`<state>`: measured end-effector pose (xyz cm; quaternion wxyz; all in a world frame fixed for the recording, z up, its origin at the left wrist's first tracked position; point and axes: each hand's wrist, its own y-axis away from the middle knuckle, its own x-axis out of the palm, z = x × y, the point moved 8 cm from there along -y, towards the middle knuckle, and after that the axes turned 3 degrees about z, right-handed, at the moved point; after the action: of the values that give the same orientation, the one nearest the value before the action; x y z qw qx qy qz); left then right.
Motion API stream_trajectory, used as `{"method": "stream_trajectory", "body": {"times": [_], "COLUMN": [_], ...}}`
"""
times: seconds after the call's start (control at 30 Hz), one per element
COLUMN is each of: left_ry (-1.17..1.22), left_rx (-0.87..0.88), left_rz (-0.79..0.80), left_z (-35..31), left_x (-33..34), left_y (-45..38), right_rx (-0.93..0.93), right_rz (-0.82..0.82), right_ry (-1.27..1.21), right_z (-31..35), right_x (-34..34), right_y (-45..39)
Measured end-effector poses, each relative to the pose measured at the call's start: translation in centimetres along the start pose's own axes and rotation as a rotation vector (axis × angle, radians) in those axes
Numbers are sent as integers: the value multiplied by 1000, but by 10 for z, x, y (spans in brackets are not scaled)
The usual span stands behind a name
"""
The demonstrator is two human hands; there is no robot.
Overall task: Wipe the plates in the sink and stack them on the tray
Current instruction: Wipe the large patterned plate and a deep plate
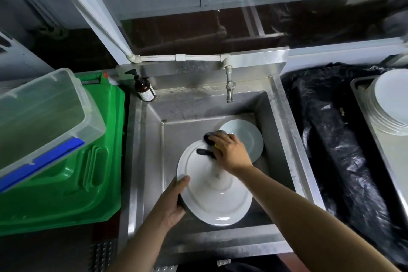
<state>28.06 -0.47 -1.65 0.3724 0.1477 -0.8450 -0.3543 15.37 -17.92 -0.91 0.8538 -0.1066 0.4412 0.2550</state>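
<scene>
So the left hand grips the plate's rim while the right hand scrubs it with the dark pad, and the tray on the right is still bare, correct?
Not bare: the head view shows the tray already holding a stack of white plates. The rest stands.

A white plate [212, 196] is held tilted over the steel sink [280, 130]; its left rim is gripped by the left hand [174, 201], thumb laid on the upper face; a dark scrubbing pad [210, 137] is pressed to the plate's far edge by the right hand [231, 150]; a second white plate [249, 139] is seen lying in the basin behind, partly covered by that hand; a tap [229, 88] is mounted above the basin; a brown pump bottle [144, 88] is stood at the sink's back left corner; a stack of white plates [388, 104] is set on a metal tray [357, 86] to the right; a black plastic bag [331, 139] is spread between sink and tray; a green bin [92, 161] bearing a clear tub [44, 112] is placed to the left.
</scene>
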Motion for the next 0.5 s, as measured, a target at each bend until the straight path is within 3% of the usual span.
{"method": "stream_trajectory", "body": {"times": [0.1,0.2,0.3,0.4,0.5], "left_ry": [26,106,204,226,229], "left_rx": [56,92,119,185,139], "left_rz": [-46,-97,-155,-132,-97], "left_z": [-11,-20,-27,-36,-37], "left_x": [-7,-10,-17,-23,-17], "left_y": [1,-9,-27,-46,-49], "right_rx": [157,194,107,22,-210], "right_rz": [57,2,-88,-78,-70], "right_ry": [-68,-104,-80,-90,-62], "right_z": [-35,-40,-15,20,70], "right_x": [3,14,24,36,41], "right_y": [11,36,63,82,93]}}
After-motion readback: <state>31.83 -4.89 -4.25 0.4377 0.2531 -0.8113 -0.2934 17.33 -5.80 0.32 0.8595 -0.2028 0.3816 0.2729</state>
